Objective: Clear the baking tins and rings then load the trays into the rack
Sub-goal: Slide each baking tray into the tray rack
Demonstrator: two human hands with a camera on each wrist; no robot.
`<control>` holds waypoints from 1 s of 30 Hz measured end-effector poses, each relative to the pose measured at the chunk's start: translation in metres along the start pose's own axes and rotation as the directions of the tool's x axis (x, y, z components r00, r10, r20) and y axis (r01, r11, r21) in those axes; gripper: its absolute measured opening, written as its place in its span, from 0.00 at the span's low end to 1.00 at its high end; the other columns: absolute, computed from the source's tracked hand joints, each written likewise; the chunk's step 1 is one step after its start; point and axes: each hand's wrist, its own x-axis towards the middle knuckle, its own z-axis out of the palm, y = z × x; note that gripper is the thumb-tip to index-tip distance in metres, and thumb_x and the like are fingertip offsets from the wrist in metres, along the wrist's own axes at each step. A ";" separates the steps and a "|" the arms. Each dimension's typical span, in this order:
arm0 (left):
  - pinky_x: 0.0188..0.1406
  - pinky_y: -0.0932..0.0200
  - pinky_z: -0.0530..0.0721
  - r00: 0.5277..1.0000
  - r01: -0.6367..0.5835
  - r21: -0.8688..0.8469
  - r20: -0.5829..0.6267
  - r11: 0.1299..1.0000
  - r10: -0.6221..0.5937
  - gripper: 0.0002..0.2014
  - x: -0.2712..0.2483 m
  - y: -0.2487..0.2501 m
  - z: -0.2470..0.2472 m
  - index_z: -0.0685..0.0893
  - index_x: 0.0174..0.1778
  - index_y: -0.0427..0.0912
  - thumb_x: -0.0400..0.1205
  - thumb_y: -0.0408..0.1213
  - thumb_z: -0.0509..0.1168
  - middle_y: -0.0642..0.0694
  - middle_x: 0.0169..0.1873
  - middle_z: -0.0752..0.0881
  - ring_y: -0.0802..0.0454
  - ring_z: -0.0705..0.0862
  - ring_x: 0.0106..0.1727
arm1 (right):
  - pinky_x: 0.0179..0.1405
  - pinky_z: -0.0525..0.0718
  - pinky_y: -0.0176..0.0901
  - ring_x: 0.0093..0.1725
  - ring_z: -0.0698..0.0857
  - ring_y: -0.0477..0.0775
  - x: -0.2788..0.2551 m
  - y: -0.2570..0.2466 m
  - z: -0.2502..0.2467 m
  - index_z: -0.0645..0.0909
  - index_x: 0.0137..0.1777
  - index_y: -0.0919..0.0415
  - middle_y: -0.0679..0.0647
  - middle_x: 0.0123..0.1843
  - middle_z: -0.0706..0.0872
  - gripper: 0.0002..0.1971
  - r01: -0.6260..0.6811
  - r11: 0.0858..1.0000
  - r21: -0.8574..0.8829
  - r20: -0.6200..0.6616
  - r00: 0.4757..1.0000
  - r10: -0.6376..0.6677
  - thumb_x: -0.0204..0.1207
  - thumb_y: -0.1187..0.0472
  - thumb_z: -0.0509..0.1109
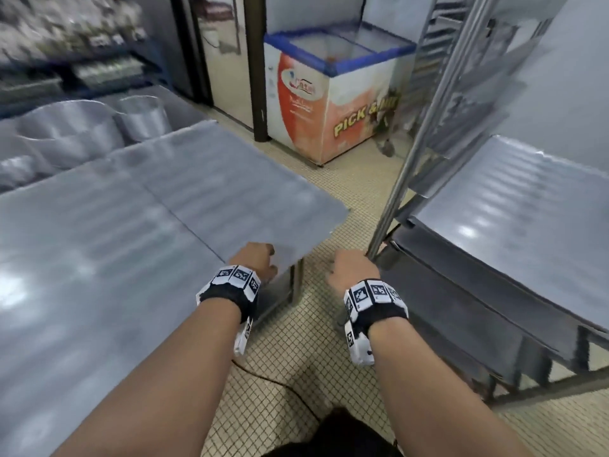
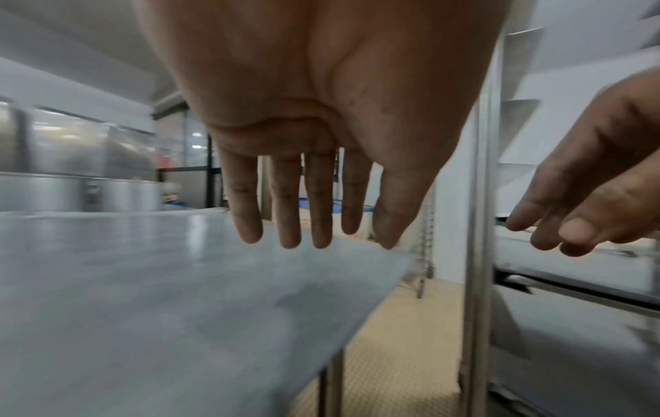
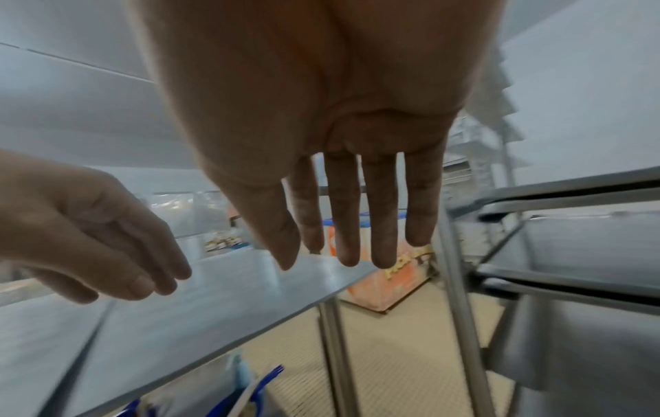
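Note:
A flat grey tray (image 1: 230,192) lies on the steel table (image 1: 82,291), its corner jutting over the right edge. My left hand (image 1: 255,260) hovers at that tray's near right corner, fingers (image 2: 285,197) straight and holding nothing. My right hand (image 1: 354,268) is beside the rack's front post (image 1: 428,127), fingers (image 3: 350,211) also straight and empty. The rack (image 1: 438,206) on the right holds flat trays (image 1: 510,209) on its runners. Round baking tins (image 1: 66,127) stand at the table's far left. The frames are motion-blurred.
A chest freezer (image 1: 329,94) with orange sides stands ahead across the tiled floor (image 1: 329,225), which forms a narrow gap between table and rack. A dark cable (image 1: 280,384) runs over the floor by my feet. Blue items (image 3: 250,395) sit under the table.

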 end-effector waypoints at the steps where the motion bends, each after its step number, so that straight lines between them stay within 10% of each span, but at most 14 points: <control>1: 0.70 0.47 0.80 0.999 0.053 -0.014 -0.006 0.999 -0.053 0.24 -0.005 -0.022 0.001 0.76 0.77 0.45 0.84 0.43 0.66 0.40 0.72 0.80 0.39 0.79 0.72 | 0.57 0.87 0.53 0.58 0.87 0.62 0.006 -0.017 0.005 0.84 0.63 0.57 0.57 0.60 0.88 0.15 0.060 0.998 -0.021 0.013 0.998 -0.060 0.78 0.55 0.68; 14: 0.75 0.24 0.66 0.725 0.678 -0.220 0.044 0.701 -0.687 0.33 -0.118 -0.188 0.046 0.66 0.80 0.61 0.79 0.63 0.63 0.48 0.83 0.61 0.41 0.60 0.84 | 0.55 0.86 0.48 0.59 0.87 0.64 0.068 -0.180 0.076 0.84 0.60 0.59 0.61 0.62 0.86 0.18 0.478 0.877 -0.056 0.321 0.840 -0.437 0.74 0.52 0.69; 25: 0.77 0.20 0.59 0.443 0.859 -0.311 0.055 0.406 -0.895 0.43 -0.175 -0.225 0.055 0.57 0.85 0.64 0.74 0.74 0.61 0.50 0.87 0.52 0.42 0.51 0.87 | 0.56 0.80 0.56 0.68 0.71 0.64 0.067 -0.218 0.108 0.75 0.71 0.66 0.60 0.67 0.71 0.44 0.274 0.962 -0.003 0.233 0.935 -0.266 0.62 0.35 0.75; 30: 0.67 0.19 0.68 0.151 0.936 -0.342 0.165 0.087 -0.975 0.58 -0.196 -0.241 0.051 0.64 0.77 0.58 0.52 0.84 0.66 0.41 0.76 0.66 0.33 0.64 0.78 | 0.63 0.76 0.61 0.70 0.70 0.66 0.065 -0.222 0.109 0.73 0.73 0.67 0.62 0.69 0.69 0.48 0.177 0.983 0.047 0.239 0.954 -0.183 0.59 0.37 0.79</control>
